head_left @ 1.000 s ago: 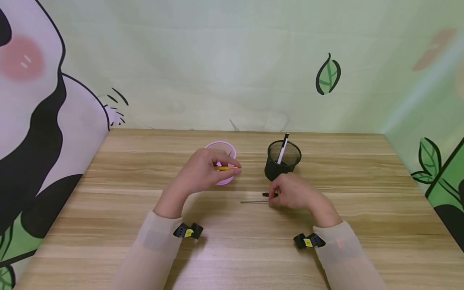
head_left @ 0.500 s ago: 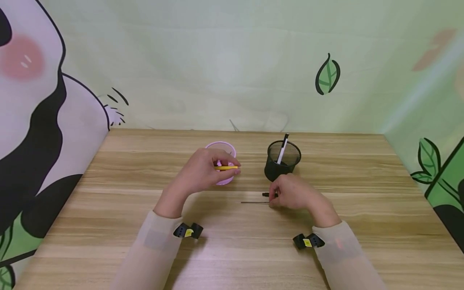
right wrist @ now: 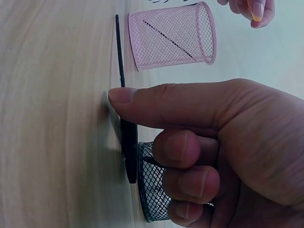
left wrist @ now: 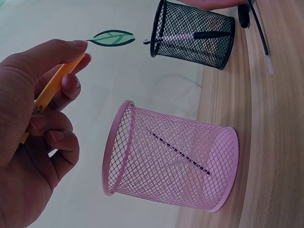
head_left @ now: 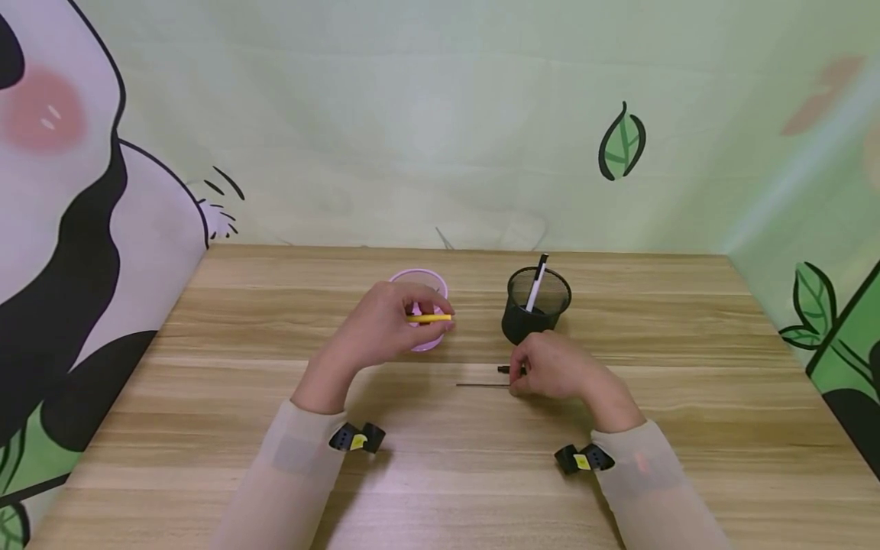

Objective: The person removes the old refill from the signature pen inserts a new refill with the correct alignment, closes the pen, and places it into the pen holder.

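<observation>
Left hand: pinches slim yellow stick, higher than pink cylindrical mesh cup. Right hand: pinches thin dark rod (one end hidden) near wood-grain desk. Apply light pressure; hold rod level.

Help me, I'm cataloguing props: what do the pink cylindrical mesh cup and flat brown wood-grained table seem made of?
Pink cup: probably painted metal; thin, open mesh, smooth rim.
Table: wood or printed laminate, satin finish; banded grain, soft light reflection.
</observation>
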